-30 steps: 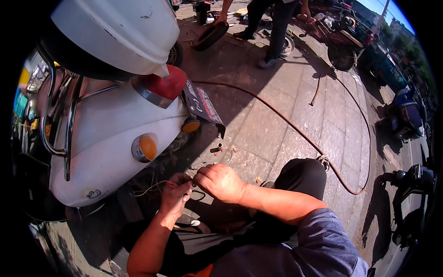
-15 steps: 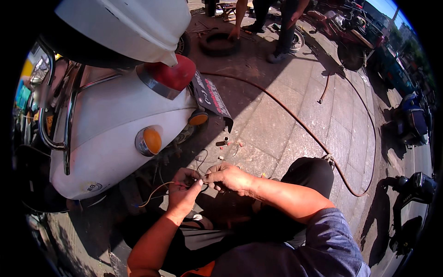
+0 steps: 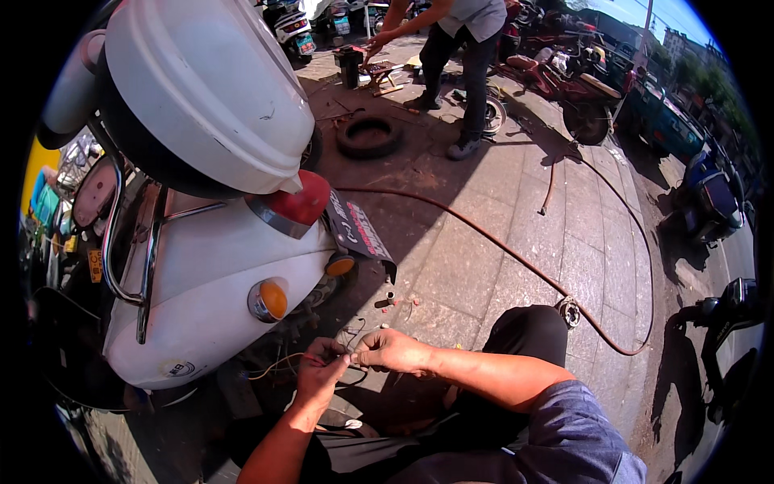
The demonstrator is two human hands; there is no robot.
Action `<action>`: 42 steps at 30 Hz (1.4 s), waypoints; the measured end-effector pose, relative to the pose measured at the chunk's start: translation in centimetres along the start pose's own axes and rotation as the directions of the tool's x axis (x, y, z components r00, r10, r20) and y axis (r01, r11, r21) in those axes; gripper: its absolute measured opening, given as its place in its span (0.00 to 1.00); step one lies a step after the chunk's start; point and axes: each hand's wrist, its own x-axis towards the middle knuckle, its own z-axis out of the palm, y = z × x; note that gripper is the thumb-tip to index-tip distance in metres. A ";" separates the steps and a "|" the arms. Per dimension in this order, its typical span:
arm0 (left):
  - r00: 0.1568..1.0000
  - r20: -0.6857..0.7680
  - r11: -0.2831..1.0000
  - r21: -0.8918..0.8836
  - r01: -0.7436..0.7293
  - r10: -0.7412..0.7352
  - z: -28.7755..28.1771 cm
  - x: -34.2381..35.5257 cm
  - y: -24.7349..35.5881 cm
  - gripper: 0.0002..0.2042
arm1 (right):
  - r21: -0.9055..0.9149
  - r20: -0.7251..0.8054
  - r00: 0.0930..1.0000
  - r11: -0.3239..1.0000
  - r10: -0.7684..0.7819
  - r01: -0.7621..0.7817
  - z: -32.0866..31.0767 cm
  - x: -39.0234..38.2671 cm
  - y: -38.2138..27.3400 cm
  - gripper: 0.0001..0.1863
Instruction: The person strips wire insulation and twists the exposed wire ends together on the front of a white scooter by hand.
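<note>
Low in front of me, my left hand (image 3: 319,374) and my right hand (image 3: 390,352) meet fingertip to fingertip, both closed in a pinch. Thin electrical wires (image 3: 276,365) run into the left fingers, a yellow one and a red-sheathed bit among them. Darker wire ends loop just beyond and below the fingertips. What exactly the right fingers pinch is mostly covered, but it appears to be a wire end. Beside my hands on the left stands a white scooter (image 3: 218,282) with a red tail light (image 3: 302,202) and orange turn signals (image 3: 272,300).
A white top box (image 3: 210,89) overhangs the scooter's rear. A brown hose (image 3: 484,240) curves across the paving to the right. Farther back lie a tyre (image 3: 369,137) and a wheel (image 3: 493,115). Another person (image 3: 463,48) stands there, hands near a black container (image 3: 349,66). Parked motorbikes (image 3: 580,89) line the right.
The view has tilted upward, showing more of the background. The other person's hand has left the tyre and is now by the black container. My hands stay pinched together at the wires.
</note>
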 end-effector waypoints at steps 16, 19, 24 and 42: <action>0.991 0.035 0.976 -0.174 0.132 -0.128 -1.4 -0.5 -0.2 0.10 | -0.848 0.335 0.558 0.016 -0.759 0.530 0.5 -1.4 -2.7 0.14; 0.993 0.016 0.983 -0.141 0.121 -0.120 -1.2 -0.6 -0.4 0.10 | -0.848 0.234 0.664 0.185 -0.710 0.496 1.2 -1.6 -2.5 0.13; 0.999 -0.020 0.984 -0.176 0.037 -0.042 -0.2 -0.7 0.0 0.09 | -0.439 -0.157 0.890 0.838 -0.428 0.325 2.1 -0.5 -0.8 0.11; 0.999 -0.022 0.969 -0.241 0.043 -0.050 -0.8 -0.8 -0.3 0.09 | -0.877 0.333 0.572 -0.023 -0.749 0.480 1.1 -1.4 -2.6 0.21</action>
